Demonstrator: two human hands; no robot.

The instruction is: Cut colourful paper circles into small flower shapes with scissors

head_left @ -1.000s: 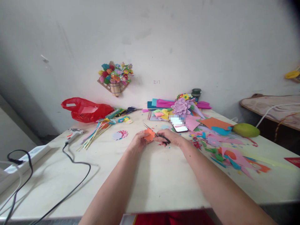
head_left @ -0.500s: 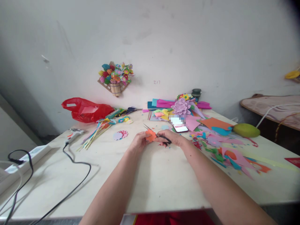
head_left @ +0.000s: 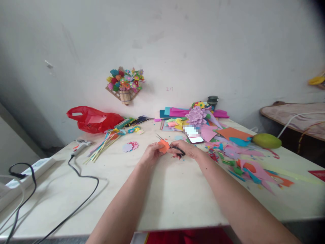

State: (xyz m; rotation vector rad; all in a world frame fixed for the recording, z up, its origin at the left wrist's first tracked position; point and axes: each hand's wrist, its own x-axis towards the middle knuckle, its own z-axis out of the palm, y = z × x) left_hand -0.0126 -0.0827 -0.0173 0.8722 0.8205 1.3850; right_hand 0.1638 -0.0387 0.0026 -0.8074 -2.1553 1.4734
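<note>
My left hand pinches an orange flower cutout with a scalloped edge. A pair of scissors with black handles is gripped in my right hand, close beside the left. The scissor blades point up and to the left, their tips showing past the cutout's far edge. Whether the blades touch the cutout's edge I cannot tell. Small red and blue scraps lie under my right hand. Left of my hands, a few round scalloped cutouts in lilac and pink lie on the table.
Coloured scraps spread over the right side, near a green fruit-like object. A phone lies beyond my hands. To the left are a glue gun with its cord, a power strip, thin sticks and a red bag.
The orange cutout has shifted or turned very slightly between my fingers. My hands and the scissors stay in almost the same place; the other things have not moved.
</note>
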